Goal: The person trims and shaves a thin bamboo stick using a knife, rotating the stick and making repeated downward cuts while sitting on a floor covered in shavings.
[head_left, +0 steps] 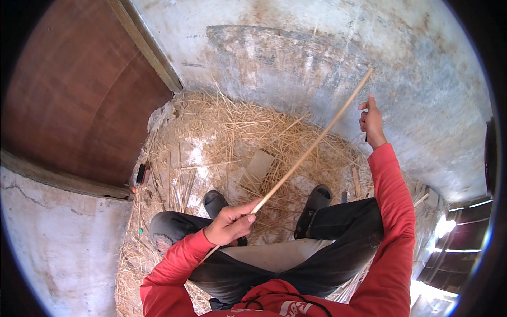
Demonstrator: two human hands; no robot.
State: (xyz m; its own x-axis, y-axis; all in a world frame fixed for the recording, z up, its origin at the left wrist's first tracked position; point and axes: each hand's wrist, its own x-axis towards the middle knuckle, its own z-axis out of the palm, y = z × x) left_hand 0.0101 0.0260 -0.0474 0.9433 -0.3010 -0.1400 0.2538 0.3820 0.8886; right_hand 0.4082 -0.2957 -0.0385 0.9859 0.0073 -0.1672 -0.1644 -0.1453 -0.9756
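Observation:
A long, thin pale wooden stick (317, 140) slants from my lap up toward the far right. My left hand (231, 223) is closed around its lower part, and the thin tail end runs back under my left forearm. My right hand (373, 122) is raised near the stick's far end, apart from it. Its index finger points up while the other fingers curl in. A small dark bit shows at the edge of that hand near the wrist; what it is, and what the curled fingers hold, I cannot make out.
Loose straw (227, 119) and shavings cover the floor, with a flat block (257, 168) amid them. My feet wear dark sandals (316, 203). A stained pale wall (296, 58) curves ahead. At left is a brown door panel (84, 95); a small black object (141, 173) lies beside it.

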